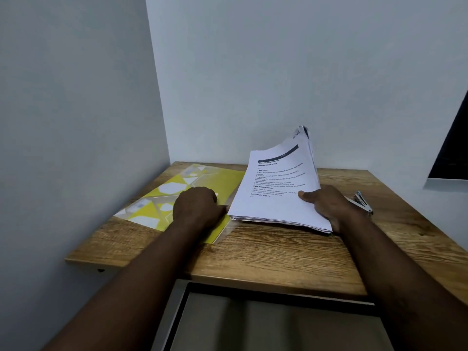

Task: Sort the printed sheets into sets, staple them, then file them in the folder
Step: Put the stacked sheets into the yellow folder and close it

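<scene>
While right grip pinches sheets at right edge, left grip on folder

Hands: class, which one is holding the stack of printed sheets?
The right hand: its thumb clamps the stack of printed sheets at the right edge. The left hand only lies curled on the yellow folder, beside the stack.

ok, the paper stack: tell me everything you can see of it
The stack of printed sheets is thick, white paper with black text; the top page shows a dark banner and headings such as TASK GOAL. Its near edge lies on the wooden table; the far end is lifted and curls upward. The right hand grips its right edge, thumb on top. The left hand sits by its left corner on the yellow folder; contact unclear.
</scene>
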Tool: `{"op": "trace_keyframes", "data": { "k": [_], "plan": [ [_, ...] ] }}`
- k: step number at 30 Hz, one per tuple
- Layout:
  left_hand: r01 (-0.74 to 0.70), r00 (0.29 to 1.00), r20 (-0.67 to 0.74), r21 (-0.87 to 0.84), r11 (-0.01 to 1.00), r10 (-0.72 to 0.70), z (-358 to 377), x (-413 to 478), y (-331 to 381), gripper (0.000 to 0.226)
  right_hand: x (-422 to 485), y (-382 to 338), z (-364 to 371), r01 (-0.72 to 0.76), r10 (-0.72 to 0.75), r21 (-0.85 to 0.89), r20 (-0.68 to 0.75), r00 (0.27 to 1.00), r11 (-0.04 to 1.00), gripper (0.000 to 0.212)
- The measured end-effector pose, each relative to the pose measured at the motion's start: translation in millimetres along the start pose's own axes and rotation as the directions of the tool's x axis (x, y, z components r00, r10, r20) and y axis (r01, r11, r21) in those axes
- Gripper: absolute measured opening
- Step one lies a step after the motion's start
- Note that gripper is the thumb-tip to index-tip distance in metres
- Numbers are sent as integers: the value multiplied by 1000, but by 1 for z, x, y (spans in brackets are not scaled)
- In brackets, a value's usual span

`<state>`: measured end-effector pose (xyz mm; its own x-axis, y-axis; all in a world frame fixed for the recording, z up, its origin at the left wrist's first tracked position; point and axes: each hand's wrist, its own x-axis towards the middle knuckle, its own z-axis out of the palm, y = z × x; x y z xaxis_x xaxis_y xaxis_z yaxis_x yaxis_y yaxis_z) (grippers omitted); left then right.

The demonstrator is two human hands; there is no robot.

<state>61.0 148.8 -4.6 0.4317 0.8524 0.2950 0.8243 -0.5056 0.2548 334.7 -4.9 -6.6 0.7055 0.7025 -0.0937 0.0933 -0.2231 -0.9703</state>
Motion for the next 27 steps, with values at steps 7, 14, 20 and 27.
{"op": "trace_keyframes", "data": {
  "k": [7, 14, 20, 27],
  "plan": [
    [29, 998, -49, -137, 990, -36, 11, 1, 5, 25, 0, 0, -1, 8, -9, -52, -3, 1000, 999, 45],
    [36, 995, -88, -164, 986, -51, 16, 4, 3, 21, 5, 5, -2, 4, -4, -48, -4, 1000, 999, 50],
    [1, 996, -86, -58, 998, -6, 17, 7, 1, 24, 5, 4, -1, 5, -5, -39, 4, 1000, 999, 47],
    [-85, 992, -89, 6, 996, 86, 6, 9, 4, 51, -2, -1, -1, 11, -10, -68, 19, 1000, 998, 43]
  ]
}}
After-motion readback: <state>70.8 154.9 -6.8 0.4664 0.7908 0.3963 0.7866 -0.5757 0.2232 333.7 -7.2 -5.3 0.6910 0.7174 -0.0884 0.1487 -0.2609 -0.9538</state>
